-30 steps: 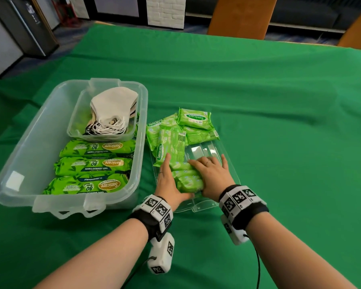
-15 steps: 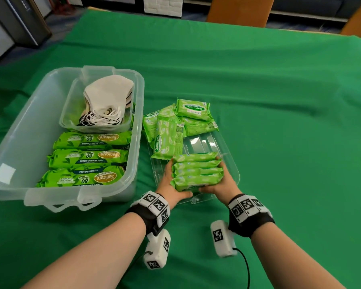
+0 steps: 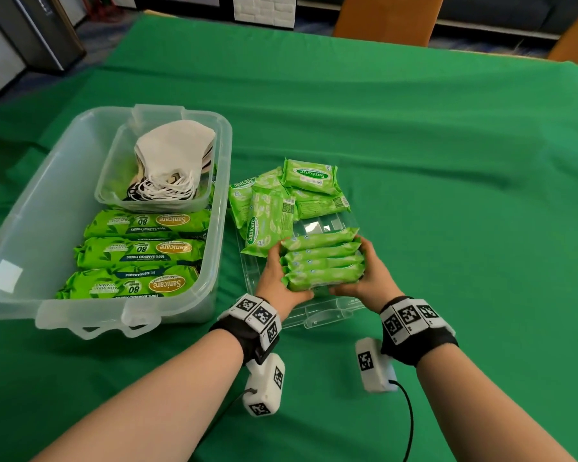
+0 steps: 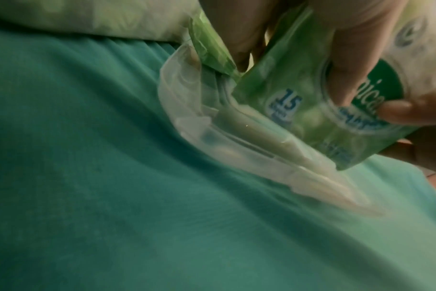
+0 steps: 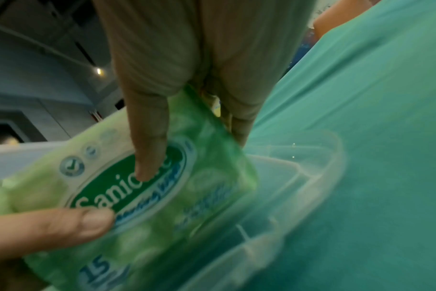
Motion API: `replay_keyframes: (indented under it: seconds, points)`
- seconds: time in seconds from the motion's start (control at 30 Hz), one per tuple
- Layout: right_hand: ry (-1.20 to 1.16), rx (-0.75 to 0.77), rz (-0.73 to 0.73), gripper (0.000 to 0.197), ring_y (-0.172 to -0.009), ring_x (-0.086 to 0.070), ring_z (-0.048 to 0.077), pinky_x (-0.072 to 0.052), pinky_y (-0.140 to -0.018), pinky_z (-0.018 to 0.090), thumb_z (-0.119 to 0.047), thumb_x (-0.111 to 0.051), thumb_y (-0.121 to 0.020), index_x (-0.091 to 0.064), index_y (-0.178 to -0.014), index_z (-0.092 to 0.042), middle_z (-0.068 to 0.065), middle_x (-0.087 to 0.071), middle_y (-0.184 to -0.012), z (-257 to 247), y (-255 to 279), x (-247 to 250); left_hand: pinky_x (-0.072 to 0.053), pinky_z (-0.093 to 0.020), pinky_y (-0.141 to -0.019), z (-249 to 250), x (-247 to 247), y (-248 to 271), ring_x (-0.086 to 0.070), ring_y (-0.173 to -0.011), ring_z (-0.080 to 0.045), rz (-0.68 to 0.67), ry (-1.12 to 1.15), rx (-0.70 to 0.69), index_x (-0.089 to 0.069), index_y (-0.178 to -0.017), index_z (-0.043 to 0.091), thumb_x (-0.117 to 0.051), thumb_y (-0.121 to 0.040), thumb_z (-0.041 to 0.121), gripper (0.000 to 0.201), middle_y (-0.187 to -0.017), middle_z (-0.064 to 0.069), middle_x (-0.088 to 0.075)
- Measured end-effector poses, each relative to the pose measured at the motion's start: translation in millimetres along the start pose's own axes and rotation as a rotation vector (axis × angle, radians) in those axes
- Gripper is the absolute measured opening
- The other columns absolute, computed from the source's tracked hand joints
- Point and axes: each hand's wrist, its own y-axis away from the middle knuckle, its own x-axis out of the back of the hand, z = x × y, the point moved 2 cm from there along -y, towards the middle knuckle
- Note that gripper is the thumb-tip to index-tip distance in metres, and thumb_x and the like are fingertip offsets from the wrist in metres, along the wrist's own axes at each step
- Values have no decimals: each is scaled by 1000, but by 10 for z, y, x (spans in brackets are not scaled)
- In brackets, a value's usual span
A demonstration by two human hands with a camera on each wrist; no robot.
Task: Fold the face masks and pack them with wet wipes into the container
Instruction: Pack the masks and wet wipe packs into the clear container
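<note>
Both hands hold a stack of several small green wipe packs (image 3: 322,261) on edge, just above a clear lid (image 3: 327,315). My left hand (image 3: 281,278) grips the stack's left end and my right hand (image 3: 369,278) grips its right end. In the left wrist view fingers curl round a pack (image 4: 311,110); in the right wrist view thumb and fingers clamp a pack (image 5: 142,196). More small packs (image 3: 281,198) lie loose at the lid's far end. The clear container (image 3: 221,201) on the left holds three large wipe packs (image 3: 141,251) and an inner tray (image 3: 107,181) of folded white masks (image 3: 174,158).
A green cloth (image 3: 447,195) covers the table, with open room to the right and in front. Orange chair backs (image 3: 384,18) stand beyond the far edge. A dark cabinet (image 3: 30,31) is at the far left.
The hands went from lying flat on packs on the lid to gripping them as a stack turned on edge. They have since raised it slightly.
</note>
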Motion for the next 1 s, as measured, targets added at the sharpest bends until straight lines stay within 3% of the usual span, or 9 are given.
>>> replay_keyframes:
  seconds: [0.07, 0.17, 0.27, 0.33, 0.43, 0.57, 0.7, 0.87, 1.0]
  points:
    - [112, -45, -31, 100, -103, -58, 18, -46, -96, 37, 3, -84, -55, -31, -137, -16, 2, -56, -119, 10, 17, 23, -34, -20, -97, -38, 34, 1, -48, -114, -12, -35, -51, 10, -15, -143, 21, -85, -62, 5, 108, -128, 3, -47]
    - [250, -36, -20, 105, -107, -52, 15, -42, -95, 25, -1, -85, -56, -26, -141, -13, 7, -50, -129, -68, 26, 43, -30, -21, -100, -93, 53, -29, -45, -120, -12, -79, -65, 17, -12, -144, 27, -85, -61, 6, 113, -131, 4, -44]
    - [542, -15, 0, 125, -138, -21, 27, -24, -112, 33, -14, -88, -54, -5, -148, -19, 8, -9, -154, -140, -14, 35, -27, -27, -107, -98, 54, -66, -38, -132, -20, -81, -156, 57, -12, -145, 20, -86, -62, 16, 111, -146, -3, -36]
    - [771, -24, -32, 135, -142, 0, 36, -14, -116, 44, -23, -88, -55, 13, -145, -30, 6, 19, -154, -209, -31, 23, -25, -29, -109, -101, 59, -69, -34, -136, -23, -95, -181, 74, -9, -147, 16, -85, -64, 18, 112, -148, -3, -33]
    - [1074, 30, -108, 137, -139, 17, 40, 0, -113, 51, -31, -84, -61, 33, -131, -37, 4, 33, -149, -321, -38, -50, -29, -32, -110, -104, 70, -65, -39, -132, -23, -96, -194, 73, -14, -145, 16, -86, -63, 19, 110, -145, -4, -39]
    - [1336, 130, -177, 125, -137, 25, 37, 19, -99, 58, -30, -77, -70, 25, -142, -27, 1, 26, -152, -385, -71, -260, -34, -33, -107, -108, 70, -90, -43, -127, -22, -81, -201, 64, -22, -140, 16, -88, -59, 19, 105, -137, -6, -44]
    - [1404, 217, -154, 96, -142, -6, 32, 19, -100, 59, -22, -66, -77, -1, -147, -19, 9, -21, -148, -424, -120, -332, -33, -27, -101, -55, 75, -70, -43, -121, -21, -74, -217, 45, -23, -139, 17, -87, -60, 17, 101, -132, -7, -41]
    - [1310, 307, -150, 66, -116, -43, 25, -5, -114, 47, -30, -67, -72, -34, -126, -14, 4, -43, -121, -441, -145, -256, -33, -21, -95, 16, 58, 7, -45, -113, -17, -38, -191, -28, -32, -134, 22, -87, -59, 14, 93, -124, -2, -41]
    - [1210, 279, -126, 65, -109, -46, 21, -29, -95, 34, -32, -69, -69, -35, -122, -16, 0, -50, -117, -443, -157, -202, -31, -21, -98, 95, 53, 13, -42, -119, -17, -24, -137, -69, -36, -134, 26, -86, -61, 13, 89, -126, 0, -40]
